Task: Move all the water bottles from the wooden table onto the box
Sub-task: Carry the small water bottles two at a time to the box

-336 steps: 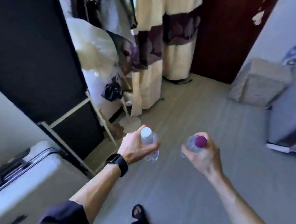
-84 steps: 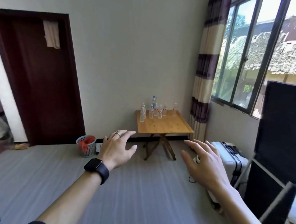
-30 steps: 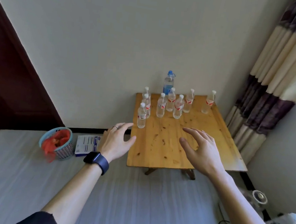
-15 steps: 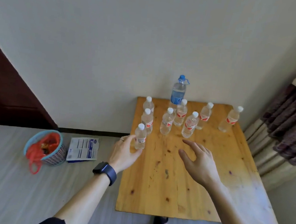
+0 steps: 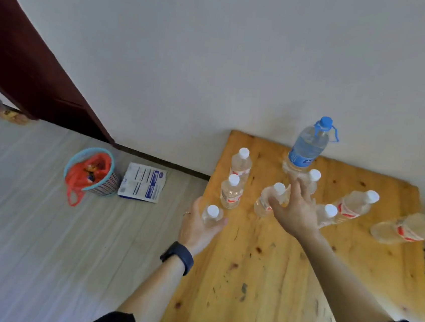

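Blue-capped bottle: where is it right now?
In the head view, the blue-capped bottle stands upright at the far edge of the wooden table, by the wall, just beyond the right hand.

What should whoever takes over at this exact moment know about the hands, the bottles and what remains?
Left hand: wrapped round the nearest small bottle, which stands on the wooden table.
Right hand: open, fingers straight, thumb against a middle small bottle; not gripped yet.
Bottles: eight small ones and the large blue-capped bottle all stand on the table. The box is out of view.
Done: nothing visible here.
Left: lift both, carry them to the box, then fetch the other seven.
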Available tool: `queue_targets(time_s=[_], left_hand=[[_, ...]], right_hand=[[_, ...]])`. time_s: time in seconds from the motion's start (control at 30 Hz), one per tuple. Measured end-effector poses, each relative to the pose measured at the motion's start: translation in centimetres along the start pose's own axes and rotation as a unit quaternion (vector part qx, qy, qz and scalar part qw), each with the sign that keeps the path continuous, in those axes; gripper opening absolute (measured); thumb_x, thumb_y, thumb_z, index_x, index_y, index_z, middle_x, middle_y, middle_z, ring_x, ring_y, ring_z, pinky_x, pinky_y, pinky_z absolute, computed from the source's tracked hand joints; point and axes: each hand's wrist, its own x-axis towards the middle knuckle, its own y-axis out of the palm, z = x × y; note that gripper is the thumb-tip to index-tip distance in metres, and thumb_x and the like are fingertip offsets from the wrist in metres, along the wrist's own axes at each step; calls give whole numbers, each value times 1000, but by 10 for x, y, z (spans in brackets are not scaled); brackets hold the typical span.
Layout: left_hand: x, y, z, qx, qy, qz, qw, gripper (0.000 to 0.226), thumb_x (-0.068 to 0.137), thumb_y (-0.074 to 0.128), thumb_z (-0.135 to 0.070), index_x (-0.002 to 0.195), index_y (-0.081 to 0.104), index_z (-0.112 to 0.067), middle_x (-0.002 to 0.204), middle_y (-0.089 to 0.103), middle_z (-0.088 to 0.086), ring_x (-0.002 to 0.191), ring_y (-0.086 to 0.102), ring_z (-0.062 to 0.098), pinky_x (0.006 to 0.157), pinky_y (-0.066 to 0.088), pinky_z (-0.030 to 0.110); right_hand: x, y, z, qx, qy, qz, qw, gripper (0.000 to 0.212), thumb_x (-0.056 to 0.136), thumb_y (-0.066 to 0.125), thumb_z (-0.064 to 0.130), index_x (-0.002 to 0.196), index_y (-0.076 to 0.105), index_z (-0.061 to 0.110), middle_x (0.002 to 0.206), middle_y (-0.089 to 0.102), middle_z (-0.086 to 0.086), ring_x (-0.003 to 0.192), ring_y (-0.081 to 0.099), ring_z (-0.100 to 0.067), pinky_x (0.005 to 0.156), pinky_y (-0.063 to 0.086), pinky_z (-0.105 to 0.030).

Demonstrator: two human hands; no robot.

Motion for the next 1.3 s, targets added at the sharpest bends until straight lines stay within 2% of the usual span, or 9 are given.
queue_targets(time_s=[0.17, 0.3, 0.4, 0.53, 0.67, 0.83, 1.0, 1.17, 1.3], left_hand=[[32, 28, 10, 2, -26, -39, 999, 89, 75, 79, -54, 146, 35, -24, 139, 43, 7, 125, 47, 24, 98, 46, 35], [47, 39, 21, -20, -38, -41, 998, 67, 74, 79, -54, 127, 47, -29, 125, 56, 0, 107, 59, 19, 89, 54, 38], [52, 36, 23, -24, -20, -43, 999, 45, 80, 80, -39, 115, 53, -28, 108, 62, -5, 94, 61, 13, 72, 51, 25], [54, 18, 22, 20, 21, 9, 1000, 41, 78, 82, -29, 111, 58, -30, 97, 64, -14, 82, 59, -1, 54, 42, 6], [53, 1, 18, 64, 65, 122, 988, 44, 75, 85, -27, 113, 62, -33, 103, 62, -22, 89, 58, -5, 59, 43, 2], [48, -1, 16, 127, 116, 253, 952, 49, 68, 89, -25, 111, 69, -37, 112, 68, -18, 105, 63, 2, 77, 45, 8], [34, 11, 26, 160, 137, 308, 928, 42, 67, 88, -22, 104, 74, -36, 121, 66, -23, 111, 59, -6, 84, 41, 4], [19, 17, 51, 164, 140, 333, 918, 33, 70, 84, -15, 94, 77, -37, 119, 64, -27, 118, 59, -2, 93, 46, 17], [13, 17, 58, 155, 138, 355, 911, 34, 76, 81, -11, 100, 76, -35, 136, 58, -19, 137, 39, -1, 102, 32, 18]], right_hand=[[41, 30, -4, 59, 33, 54, 996, 92, 89, 66, 48, 158, 9, 31, 164, 19, -10, 149, 23, -35, 117, 27, -51], [42, 46, -5, 119, 87, 43, 988, 75, 93, 65, 43, 153, 24, 29, 155, 36, -13, 137, 41, -37, 106, 39, -44], [44, 47, -5, 117, 89, 23, 989, 55, 96, 62, 32, 145, 36, 25, 136, 54, -16, 118, 55, -39, 87, 44, -38], [35, 48, -11, 112, 98, 13, 989, 41, 95, 62, 34, 129, 46, 17, 115, 62, -15, 98, 56, -31, 76, 42, -35], [-12, 46, -13, 145, 110, -38, 983, 37, 95, 64, 35, 123, 49, 18, 98, 61, -5, 86, 54, -23, 72, 40, -31], [-87, 53, -9, 156, 180, -91, 967, 38, 91, 69, 39, 118, 53, 18, 88, 60, 2, 80, 55, -24, 70, 41, -32], [-146, 75, -5, 141, 240, -83, 957, 42, 91, 69, 39, 121, 52, 16, 83, 63, -2, 72, 57, -28, 64, 43, -33], [-172, 102, -8, 114, 244, -72, 960, 52, 93, 66, 42, 133, 47, 14, 106, 72, -5, 87, 67, -35, 70, 51, -41], [-180, 108, -4, 115, 237, -94, 960, 58, 94, 64, 42, 141, 44, 14, 128, 64, 6, 97, 67, -33, 72, 50, -41]])
